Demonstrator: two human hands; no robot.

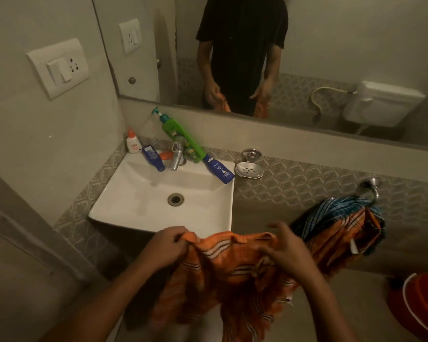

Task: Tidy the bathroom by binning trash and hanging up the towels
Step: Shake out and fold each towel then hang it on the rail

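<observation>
you are holding an orange striped towel (232, 272) up in front of you, nearest the camera, just this side of the sink (124, 206). your left hand (169, 243) is pinching its upper left edge, fingers curled tight round a bunched fold. your right hand (286, 248) is lying against the towel's upper right part with the fingers loosely spread and partly lifted; you cannot tell whether the thumb is gripping the cloth behind. the rest of the towel is hanging down between your forearms. just to the right, a blue checked towel (336, 211) and another orange cloth (344, 233) are hanging from a metal hook (370, 185) on the tiled wall. a red bucket (425, 307) is sitting at the near right edge. farther back, bottles are crowding round the tap (177, 156): a green pump bottle (181, 137), two blue bottles (219, 170) and a small white one (133, 143). a metal soap dish (248, 170) is sitting right of the sink, and the mirror (331, 45) is hanging beyond.
</observation>
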